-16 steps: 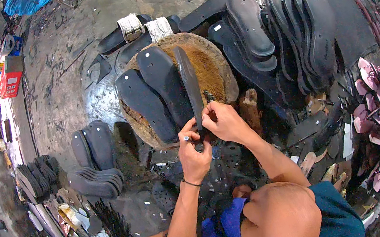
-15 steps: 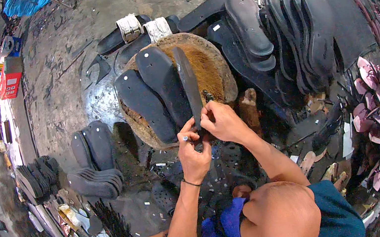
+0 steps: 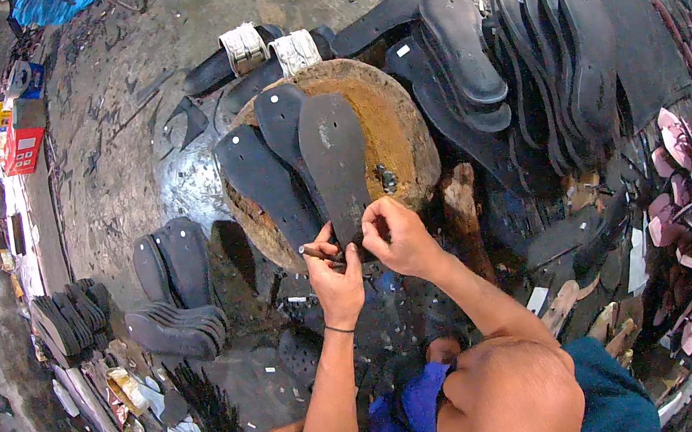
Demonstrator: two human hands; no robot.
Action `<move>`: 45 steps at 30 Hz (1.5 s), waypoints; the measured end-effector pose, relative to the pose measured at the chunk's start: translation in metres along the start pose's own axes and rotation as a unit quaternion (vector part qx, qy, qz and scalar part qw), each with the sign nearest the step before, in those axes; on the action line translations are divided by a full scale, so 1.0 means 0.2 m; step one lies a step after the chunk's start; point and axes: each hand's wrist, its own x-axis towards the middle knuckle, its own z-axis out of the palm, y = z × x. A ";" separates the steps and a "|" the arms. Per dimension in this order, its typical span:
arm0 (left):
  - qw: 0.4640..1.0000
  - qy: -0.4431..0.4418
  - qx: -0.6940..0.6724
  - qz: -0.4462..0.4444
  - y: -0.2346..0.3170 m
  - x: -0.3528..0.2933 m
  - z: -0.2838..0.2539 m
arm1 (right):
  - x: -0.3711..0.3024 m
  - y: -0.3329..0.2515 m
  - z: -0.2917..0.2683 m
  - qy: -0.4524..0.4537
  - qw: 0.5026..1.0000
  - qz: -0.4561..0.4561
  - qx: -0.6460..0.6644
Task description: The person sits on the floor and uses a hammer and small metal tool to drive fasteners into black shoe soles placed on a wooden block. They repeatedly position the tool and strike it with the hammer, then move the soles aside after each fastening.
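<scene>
This place is a footwear workshop: one black sole (image 3: 333,149) is held over a round block (image 3: 401,106), more soles (image 3: 589,56) are piled beyond its right edge, two white-strapped sandals (image 3: 244,48) lie at its far edge, and dark cut scraps (image 3: 186,124) are on the concrete floor (image 3: 113,177).

Blue plastic sheet (image 3: 54,4) at upper left; red box (image 3: 24,153) below; pink pieces (image 3: 664,225) clustered right.
</scene>
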 end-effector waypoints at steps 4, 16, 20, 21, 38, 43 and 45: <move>0.996 0.006 -0.091 -0.001 0.03 -0.01 0.03 | 0.02 -0.01 0.00 0.064 0.997 -0.022 0.037; 0.996 -0.022 0.020 0.089 0.10 -0.04 0.04 | 0.11 -0.06 -0.14 -0.047 0.998 -0.036 -0.036; 0.997 -0.028 0.008 0.070 0.12 -0.05 0.06 | 0.11 -0.01 -0.09 -0.054 0.997 -0.016 -0.062; 0.998 -0.028 0.006 0.062 0.13 -0.05 0.06 | 0.11 0.00 -0.08 -0.053 0.996 -0.020 -0.068; 0.995 -0.003 -0.071 -0.070 0.17 -0.04 0.03 | 0.00 -0.09 -0.09 0.080 0.997 0.015 -0.007; 0.945 0.090 0.249 0.192 0.41 0.15 0.12 | -0.26 0.04 -0.31 0.223 0.945 0.047 -0.233; 0.945 0.051 0.269 0.181 0.40 0.25 0.29 | -0.43 0.08 -0.35 0.137 0.913 0.133 -0.360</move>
